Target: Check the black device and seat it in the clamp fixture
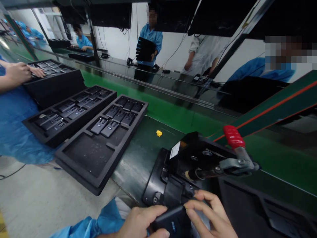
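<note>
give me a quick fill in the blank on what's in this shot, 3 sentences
1. Both hands, left hand and right hand, hold one small ____ device.
2. The lever on the clamp fixture has a ____ grip.
3. On the green belt lies a small ____ scrap.

Missing words: black; red; yellow

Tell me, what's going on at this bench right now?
A person in blue sleeves holds a small black device in both hands, left hand and right hand, just in front of a black clamping fixture with a red-handled lever. To the left, a foam tray is partly filled with similar black parts. Beyond it, a co-worker's hand rests on another tray. A green conveyor belt runs behind.
</note>
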A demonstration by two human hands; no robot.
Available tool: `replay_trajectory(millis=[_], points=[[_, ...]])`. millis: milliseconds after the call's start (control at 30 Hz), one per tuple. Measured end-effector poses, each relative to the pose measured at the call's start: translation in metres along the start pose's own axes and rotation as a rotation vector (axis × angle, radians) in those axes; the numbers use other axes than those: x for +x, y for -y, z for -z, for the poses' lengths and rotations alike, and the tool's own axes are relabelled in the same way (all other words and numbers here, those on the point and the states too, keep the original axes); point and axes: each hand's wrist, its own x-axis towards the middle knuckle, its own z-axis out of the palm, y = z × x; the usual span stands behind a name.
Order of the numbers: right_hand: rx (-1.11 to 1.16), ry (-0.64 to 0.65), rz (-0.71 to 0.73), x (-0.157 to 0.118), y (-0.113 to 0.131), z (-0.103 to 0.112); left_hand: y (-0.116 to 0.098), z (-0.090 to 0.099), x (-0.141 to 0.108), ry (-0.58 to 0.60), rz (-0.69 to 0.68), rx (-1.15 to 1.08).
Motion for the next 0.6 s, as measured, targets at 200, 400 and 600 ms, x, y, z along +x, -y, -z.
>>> replay_trajectory(millis=[200, 400, 600], points=[[-0.024, -0.065, -0.192, -0.002, -0.004, -0.012, 0.000, -0.002, 0.003, -0.003, 0.017, 0.015], [0.065, -0.050, -0.226, -0.001, -0.009, -0.013, -0.001, -0.002, 0.005, -0.025, -0.019, 0.098], [0.203, 0.036, -0.185, 0.003, -0.005, -0.004, 0.008, -0.003, 0.002, -0.037, -0.089, 0.162]])
